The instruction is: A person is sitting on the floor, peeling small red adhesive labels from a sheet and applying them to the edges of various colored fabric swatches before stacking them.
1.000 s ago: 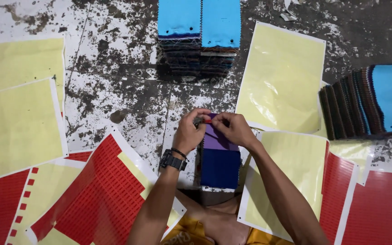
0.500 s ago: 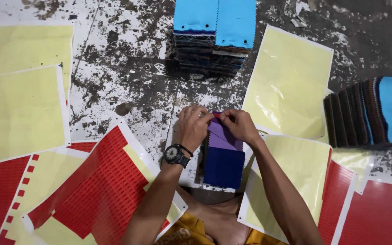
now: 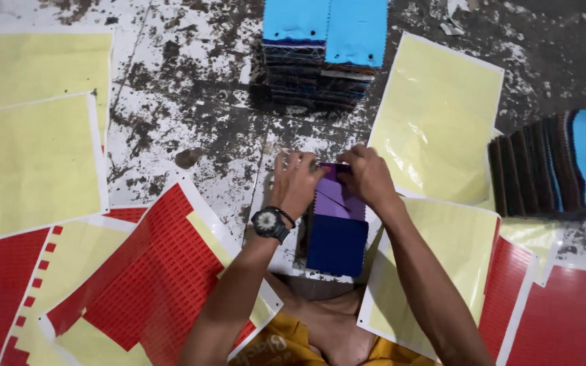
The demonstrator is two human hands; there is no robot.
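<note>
Pinching the purple swatch (image 3: 337, 196) as before, both hands (image 3: 294, 181) (image 3: 367, 177) grasp its top edge; only the view shifted.

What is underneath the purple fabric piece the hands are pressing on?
Under the purple swatch, a dark blue swatch sticks out toward the person, lying on a white sheet. The left hand and right hand cover its top edge.

Purple fabric swatch (image 3: 337, 198) lying flat at frame centre, its top edge being pinched between both hands, overlapping a dark blue fabric swatch (image 3: 337, 245) just below it, both resting on a white sheet (image 3: 274, 203), long sides running up the frame
</note>
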